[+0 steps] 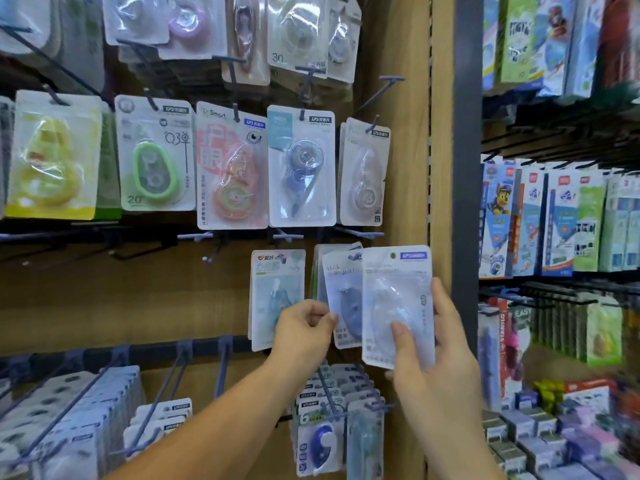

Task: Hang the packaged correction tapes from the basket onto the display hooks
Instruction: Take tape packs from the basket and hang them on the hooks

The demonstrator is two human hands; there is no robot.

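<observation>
My right hand (436,358) grips a pale blue packaged correction tape (398,292) upright, thumb on its front, fingers behind its right edge. It is held in front of the wooden display wall, lower right. My left hand (301,336) pinches the lower left edge of a "Milk" correction tape pack (343,289) that hangs just left of the held pack. Another teal pack (275,292) hangs further left. Dark display hooks (287,236) stick out above these packs. No basket is in view.
Rows of packaged correction tapes (228,168) hang above. Long bare hooks (173,379) and more packs (332,410) fill the lower rows. A dark upright post (465,168) separates a right-hand rack of stationery packs (554,220).
</observation>
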